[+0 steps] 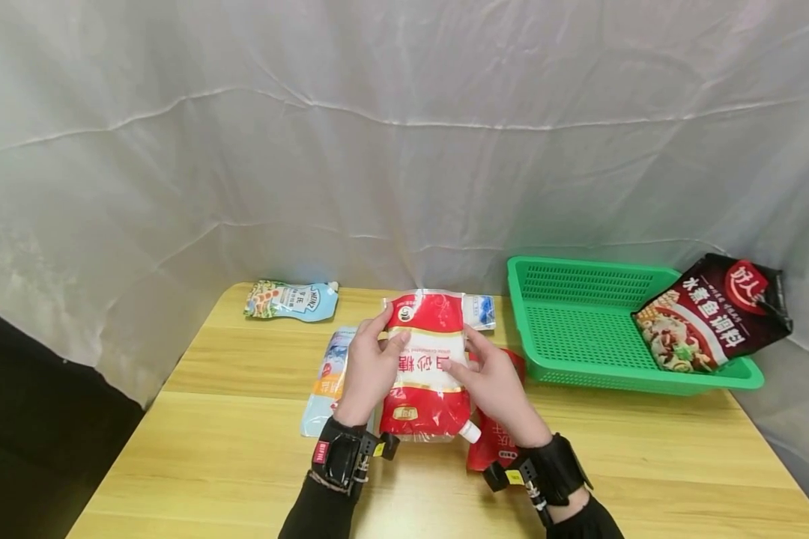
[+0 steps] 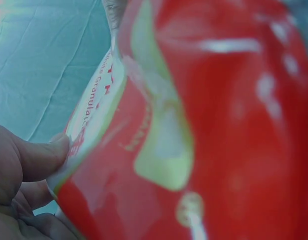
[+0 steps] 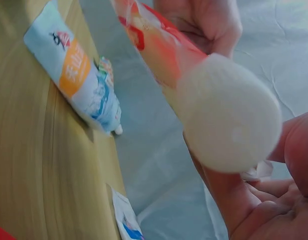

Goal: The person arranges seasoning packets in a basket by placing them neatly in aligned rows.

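Two hands on 1 pouch. Head view: red-white sugar pouch (image 1: pixel 423 367) was held up over the table (image 1: pixel 229 457), long axis running away from the person, white spout cap (image 1: pixel 470 431) at the near-right corner. Left hand (image 1: pixel 367 370) gripped its left edge, thumb on the front; right hand (image 1: pixel 492 382) gripped the right edge, fingers curled round it. Pouch sat between both palms, neither hand clearly nearer. Count: 1 light-blue pouch (image 1: pixel 325 378) under/left of it, 1 red pouch (image 1: pixel 495 442) under the right hand, 1 small blue-white packet (image 1: pixel 480 311) behind, 1 Heinz pouch (image 1: pixel 291 299) far left, 1 green basket (image 1: pixel 580 329) to the right w/ 1 dark bag (image 1: pixel 711 322) leaning on its rim.

Left wrist view: thumb pressed on the pouch's edge seam, rest blurred red.

Right wrist view: cap filled the frame, just beside the fingers (image 3: pixel 298 150); light-blue pouch lay flat on the table, apart.
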